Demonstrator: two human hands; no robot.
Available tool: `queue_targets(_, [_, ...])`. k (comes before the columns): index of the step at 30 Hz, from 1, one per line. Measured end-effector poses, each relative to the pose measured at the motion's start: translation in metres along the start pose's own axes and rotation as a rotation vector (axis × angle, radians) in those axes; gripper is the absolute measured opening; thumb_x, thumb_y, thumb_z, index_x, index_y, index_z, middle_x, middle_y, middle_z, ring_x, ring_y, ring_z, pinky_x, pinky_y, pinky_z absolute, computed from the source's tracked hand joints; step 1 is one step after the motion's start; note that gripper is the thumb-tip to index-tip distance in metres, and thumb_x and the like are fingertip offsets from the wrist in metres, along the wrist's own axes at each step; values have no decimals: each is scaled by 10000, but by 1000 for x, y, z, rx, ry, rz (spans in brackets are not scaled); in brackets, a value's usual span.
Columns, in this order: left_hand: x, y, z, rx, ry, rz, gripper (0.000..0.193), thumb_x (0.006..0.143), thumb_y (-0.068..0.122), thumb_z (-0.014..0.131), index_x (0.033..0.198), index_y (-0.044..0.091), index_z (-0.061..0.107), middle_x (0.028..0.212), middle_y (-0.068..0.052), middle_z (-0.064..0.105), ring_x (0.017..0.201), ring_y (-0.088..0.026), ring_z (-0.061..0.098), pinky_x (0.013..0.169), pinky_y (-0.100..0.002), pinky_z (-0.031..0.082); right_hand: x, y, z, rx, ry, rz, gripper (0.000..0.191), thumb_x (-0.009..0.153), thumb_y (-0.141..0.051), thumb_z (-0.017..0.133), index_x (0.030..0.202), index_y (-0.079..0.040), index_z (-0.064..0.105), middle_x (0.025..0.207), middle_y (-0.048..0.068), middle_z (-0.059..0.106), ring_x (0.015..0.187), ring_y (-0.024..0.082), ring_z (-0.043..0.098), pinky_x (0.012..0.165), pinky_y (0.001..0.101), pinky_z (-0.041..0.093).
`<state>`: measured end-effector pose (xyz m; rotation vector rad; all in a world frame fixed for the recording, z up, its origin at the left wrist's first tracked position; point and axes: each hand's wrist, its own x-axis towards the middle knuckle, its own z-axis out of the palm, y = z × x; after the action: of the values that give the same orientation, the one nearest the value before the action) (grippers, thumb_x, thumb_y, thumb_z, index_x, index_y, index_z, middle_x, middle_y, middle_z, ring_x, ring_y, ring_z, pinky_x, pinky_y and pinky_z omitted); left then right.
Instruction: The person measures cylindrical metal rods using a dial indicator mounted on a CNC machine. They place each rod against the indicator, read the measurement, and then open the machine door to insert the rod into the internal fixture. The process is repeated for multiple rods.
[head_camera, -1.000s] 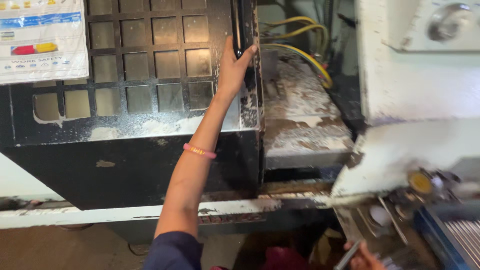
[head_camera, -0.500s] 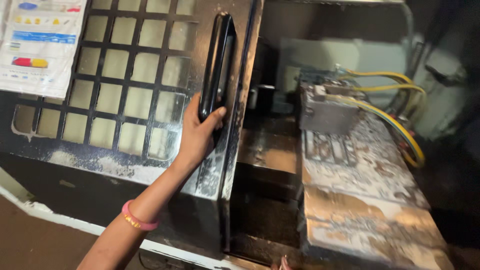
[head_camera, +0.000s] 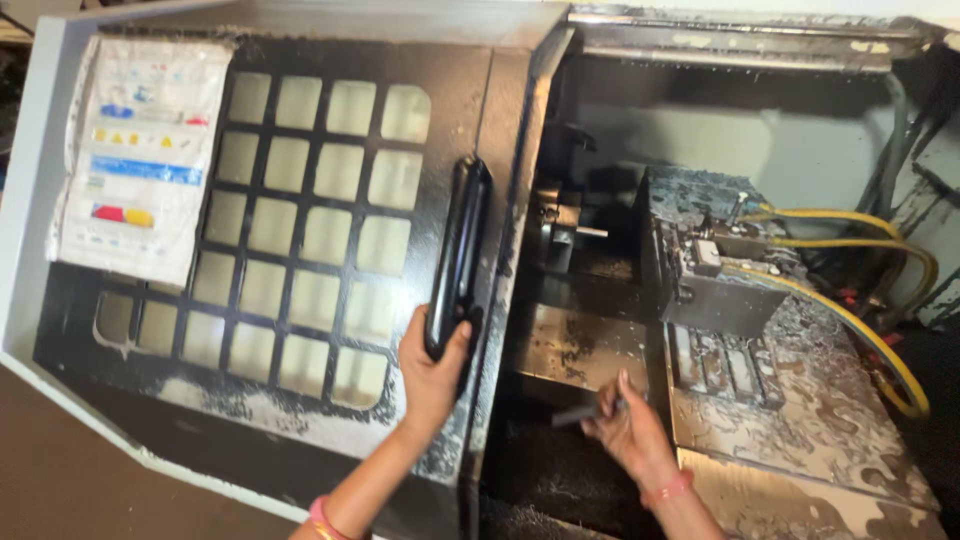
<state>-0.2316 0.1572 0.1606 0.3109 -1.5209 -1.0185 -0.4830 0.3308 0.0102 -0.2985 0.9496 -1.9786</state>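
Head view: the lower end of the upright black door handle (head_camera: 457, 262) is gripped by the left hand (head_camera: 432, 372). To its right, inside the machine opening, a short dark bar (head_camera: 580, 412), lying near-horizontal, is pinched by the right hand (head_camera: 630, 428).

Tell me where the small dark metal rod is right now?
In the head view, the small dark metal rod is right of centre, low down, pinched in the right hand inside the machine, just right of the black door handle.

machine shop: enclosed lathe-type machine (head_camera: 720, 290), grid-window sliding door (head_camera: 300, 250), metal chips, yellow coolant hoses (head_camera: 860, 320).
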Motion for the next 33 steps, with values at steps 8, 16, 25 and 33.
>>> queue_targets(8, [-2, -23, -8, 52, 49, 6, 161, 913, 92, 714, 1030, 14, 637, 835, -13, 660, 757, -81, 574, 684, -255, 491, 167, -46, 26, -225, 44, -350, 575, 945, -449, 658, 1246, 38, 598, 1254, 197, 618, 1126, 406, 685, 939, 536, 575])
queue_targets(16, [-11, -31, -10, 14, 122, -149, 204, 899, 87, 711, 1085, 22, 659, 738, -15, 615, 573, -74, 561, 519, -230, 462, 270, -73, 22, -171, 112, -375, 645, 869, -457, 780, 1364, -102, 568, 1416, 191, 616, 1071, 376, 672, 828, 476, 504])
queue_targets(25, [-20, -46, -9, -10, 232, -95, 222, 905, 32, 687, 1116, -18, 639, 686, -30, 615, 551, -63, 541, 500, -191, 399, 318, -82, 66, 10, 321, -365, 661, 829, -465, 796, 1355, -145, 556, 1294, 98, 675, 1036, 374, 725, 701, 399, 400])
queue_targets(33, [-17, -34, -4, 62, 279, -29, 187, 915, 36, 670, 1083, -39, 640, 703, -50, 627, 548, -66, 531, 501, -188, 376, 334, -103, 37, 731, 24, -727, 317, 978, -350, 720, 1102, -106, 560, 994, 39, 642, 1044, 310, 704, 939, 445, 586])
